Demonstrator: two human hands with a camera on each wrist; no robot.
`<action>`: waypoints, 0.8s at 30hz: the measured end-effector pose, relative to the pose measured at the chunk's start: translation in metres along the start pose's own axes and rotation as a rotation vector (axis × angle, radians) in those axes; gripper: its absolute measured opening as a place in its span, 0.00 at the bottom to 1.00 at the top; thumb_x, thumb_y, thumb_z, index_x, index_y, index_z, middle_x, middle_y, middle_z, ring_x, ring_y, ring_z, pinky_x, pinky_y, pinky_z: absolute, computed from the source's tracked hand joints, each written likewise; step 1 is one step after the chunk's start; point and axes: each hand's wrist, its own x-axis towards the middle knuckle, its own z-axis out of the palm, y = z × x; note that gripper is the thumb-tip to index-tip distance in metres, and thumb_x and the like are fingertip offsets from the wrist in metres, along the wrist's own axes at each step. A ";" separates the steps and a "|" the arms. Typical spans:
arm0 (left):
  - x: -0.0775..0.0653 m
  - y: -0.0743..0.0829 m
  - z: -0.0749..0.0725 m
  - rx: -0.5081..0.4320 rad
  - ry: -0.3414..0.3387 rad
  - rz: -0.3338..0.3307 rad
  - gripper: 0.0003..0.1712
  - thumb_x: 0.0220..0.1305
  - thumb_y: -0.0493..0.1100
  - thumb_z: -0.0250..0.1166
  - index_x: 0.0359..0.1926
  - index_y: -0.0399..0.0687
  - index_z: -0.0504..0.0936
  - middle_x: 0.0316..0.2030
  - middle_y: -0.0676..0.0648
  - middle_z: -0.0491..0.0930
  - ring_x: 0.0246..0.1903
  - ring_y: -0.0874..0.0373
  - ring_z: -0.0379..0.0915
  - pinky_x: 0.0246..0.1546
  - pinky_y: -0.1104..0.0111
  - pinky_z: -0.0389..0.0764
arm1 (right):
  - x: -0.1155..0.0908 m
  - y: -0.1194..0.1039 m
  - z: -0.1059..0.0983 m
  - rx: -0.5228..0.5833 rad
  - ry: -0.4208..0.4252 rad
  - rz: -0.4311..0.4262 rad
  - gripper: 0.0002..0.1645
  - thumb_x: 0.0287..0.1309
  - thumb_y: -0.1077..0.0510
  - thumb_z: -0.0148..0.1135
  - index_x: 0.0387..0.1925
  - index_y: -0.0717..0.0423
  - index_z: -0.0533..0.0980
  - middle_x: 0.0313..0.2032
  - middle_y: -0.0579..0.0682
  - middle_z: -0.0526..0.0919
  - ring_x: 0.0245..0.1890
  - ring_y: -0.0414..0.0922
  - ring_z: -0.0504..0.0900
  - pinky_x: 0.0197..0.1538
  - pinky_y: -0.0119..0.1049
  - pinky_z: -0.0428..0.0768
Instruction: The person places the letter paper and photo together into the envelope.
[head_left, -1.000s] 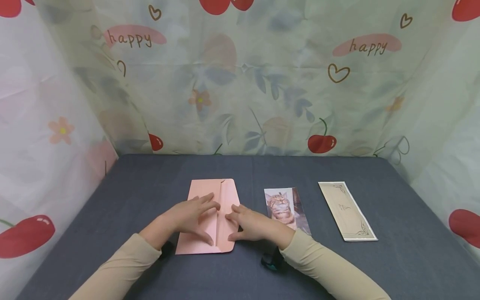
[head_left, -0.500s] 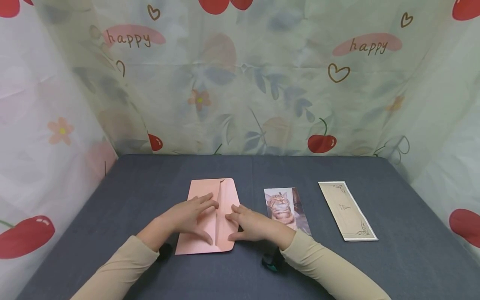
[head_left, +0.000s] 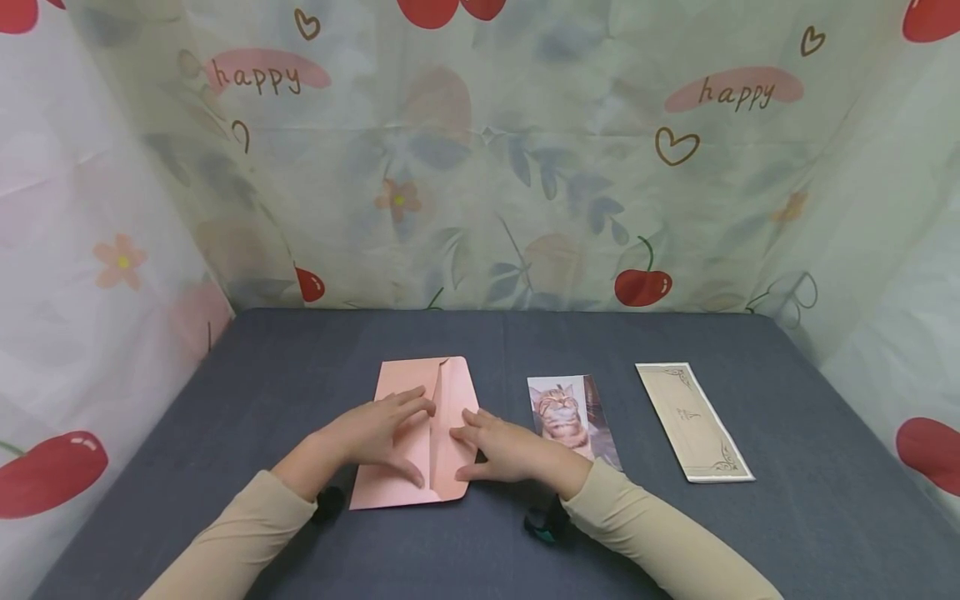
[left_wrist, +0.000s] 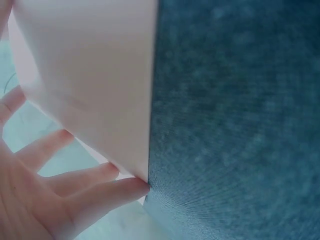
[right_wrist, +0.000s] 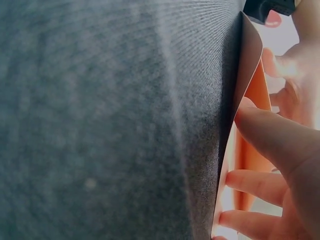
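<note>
A pink envelope [head_left: 367,493] lies left of centre in the head view, its long flap [head_left: 454,379] folded out to the right. My left hand [head_left: 378,429] rests with spread fingers on the envelope's body, fingertips near the crease. In the left wrist view those fingers [left_wrist: 107,197] touch the edge of the pale paper. My right hand [head_left: 506,450] lays its extended fingers on the flap from the right. The right wrist view has the thumb [right_wrist: 260,122] against the flap's edge, with the left hand beyond it.
Right of the envelope lies a photo card [head_left: 558,412] of a cat, partly covered by my right forearm. Farther right is a narrow beige printed paper [head_left: 693,421] with a white border. A dark cloth [head_left: 300,350] covers the table; a patterned curtain [head_left: 487,208] stands behind.
My left hand has shifted very slightly left, and the envelope's crease with it. The right hand holds its place on the flap.
</note>
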 end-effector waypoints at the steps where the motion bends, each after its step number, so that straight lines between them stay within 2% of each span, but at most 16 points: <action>1: 0.000 0.000 0.000 -0.003 -0.003 -0.003 0.48 0.34 0.72 0.70 0.56 0.58 0.67 0.69 0.39 0.58 0.63 0.36 0.62 0.55 0.45 0.70 | 0.000 0.000 0.000 0.002 -0.001 0.001 0.37 0.56 0.43 0.62 0.62 0.57 0.68 0.67 0.63 0.61 0.69 0.58 0.60 0.66 0.50 0.64; 10: 0.002 0.000 0.002 -0.018 -0.034 -0.034 0.49 0.34 0.73 0.70 0.58 0.60 0.67 0.70 0.40 0.57 0.63 0.34 0.61 0.56 0.43 0.69 | -0.001 0.000 -0.002 0.002 -0.003 0.010 0.36 0.56 0.42 0.61 0.61 0.57 0.68 0.67 0.62 0.62 0.69 0.56 0.60 0.67 0.49 0.64; 24: 0.002 0.002 0.001 -0.018 -0.032 -0.024 0.48 0.34 0.71 0.71 0.56 0.59 0.68 0.69 0.40 0.58 0.63 0.34 0.61 0.58 0.44 0.68 | -0.006 0.001 -0.009 0.032 0.052 -0.005 0.33 0.56 0.44 0.62 0.58 0.58 0.71 0.64 0.62 0.67 0.67 0.55 0.63 0.66 0.48 0.65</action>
